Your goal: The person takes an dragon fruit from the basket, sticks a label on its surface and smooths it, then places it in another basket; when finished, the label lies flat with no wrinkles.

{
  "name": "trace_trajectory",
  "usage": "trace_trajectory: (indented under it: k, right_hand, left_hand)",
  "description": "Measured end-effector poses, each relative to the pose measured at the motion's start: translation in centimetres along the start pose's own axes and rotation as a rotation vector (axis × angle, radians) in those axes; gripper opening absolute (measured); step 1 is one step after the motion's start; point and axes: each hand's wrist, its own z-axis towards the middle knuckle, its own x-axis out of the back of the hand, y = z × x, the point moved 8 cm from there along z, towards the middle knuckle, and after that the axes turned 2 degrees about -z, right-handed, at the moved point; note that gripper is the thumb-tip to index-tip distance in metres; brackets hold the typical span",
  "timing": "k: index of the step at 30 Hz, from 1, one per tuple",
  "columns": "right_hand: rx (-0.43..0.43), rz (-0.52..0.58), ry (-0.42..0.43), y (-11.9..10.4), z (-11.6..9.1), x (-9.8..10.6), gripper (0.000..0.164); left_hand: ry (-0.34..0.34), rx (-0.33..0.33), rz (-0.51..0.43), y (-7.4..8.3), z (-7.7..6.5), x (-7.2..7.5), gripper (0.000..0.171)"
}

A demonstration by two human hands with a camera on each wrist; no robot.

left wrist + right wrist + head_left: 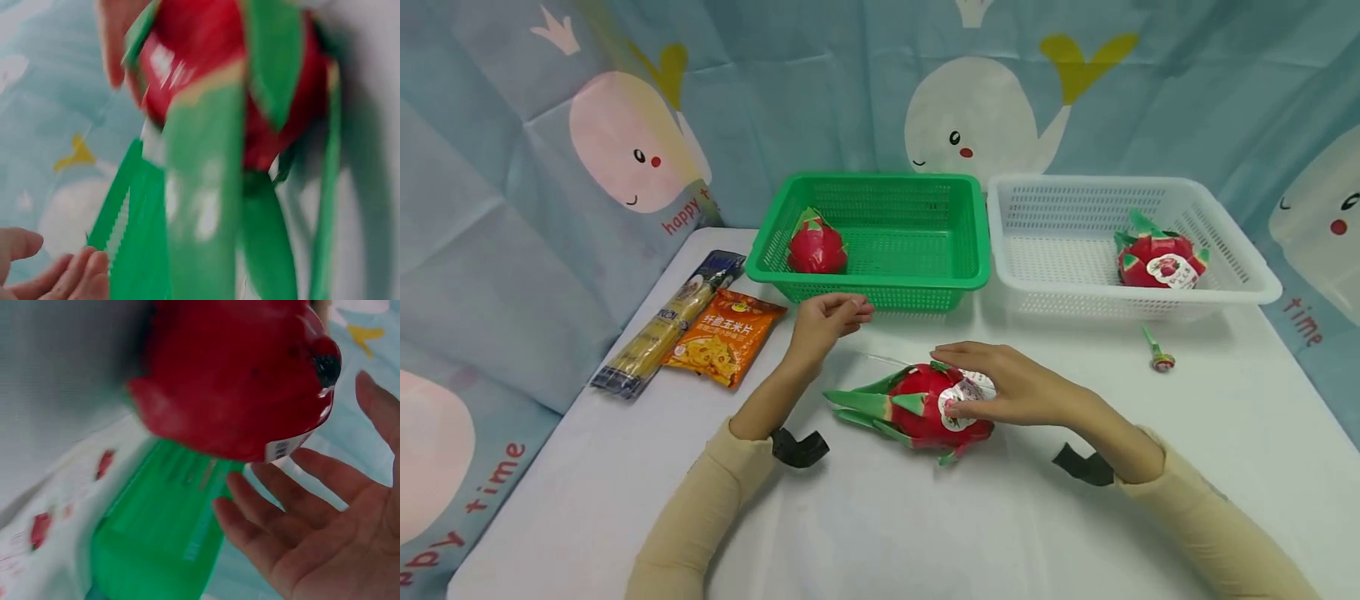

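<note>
A red dragon fruit [925, 404] with long green leaves and a white label lies on the table, leaf tips toward the left. My right hand [1007, 379] is at its right end, thumb over the label and fingers spread along the far side. In the right wrist view the fingers [275, 512] look spread and uncurled beside the fruit; whether they touch it I cannot tell. Up and left of the fruit, my left hand [831, 321] hovers before the green basket [868, 287], fingers loosely bent and holding nothing.
Another dragon fruit [817, 246] sits in the green basket, and a labelled one [1163, 260] in the white basket [1120, 296] on its right. A lollipop [1161, 358] lies in front of the white basket. Leftward are an orange snack bag [726, 337] and a pasta pack [670, 325].
</note>
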Motion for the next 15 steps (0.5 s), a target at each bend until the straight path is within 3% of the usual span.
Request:
trace_trajectory:
  k: [3,6,10,15]
  right_hand:
    - [0.004,-0.016,-0.097,-0.5,1.4,-0.7,0.071]
    - [0.014,-0.025,-0.202,-0.8,2.5,-1.6,0.075]
    - [0.019,-0.011,-0.295,-0.9,3.5,-2.7,0.071]
    - [0.011,-0.015,-0.315,-0.9,3.9,-3.1,0.064]
  left_hand:
    - [0.009,0.167,-0.219,-1.6,1.2,1.3,0.043]
    - [0.015,0.245,-0.404,-2.4,1.8,2.1,0.049]
    - [0.06,0.252,-0.563,-3.0,2.5,2.9,0.037]
    - [0.106,0.204,-0.666,-3.2,3.0,3.7,0.025]
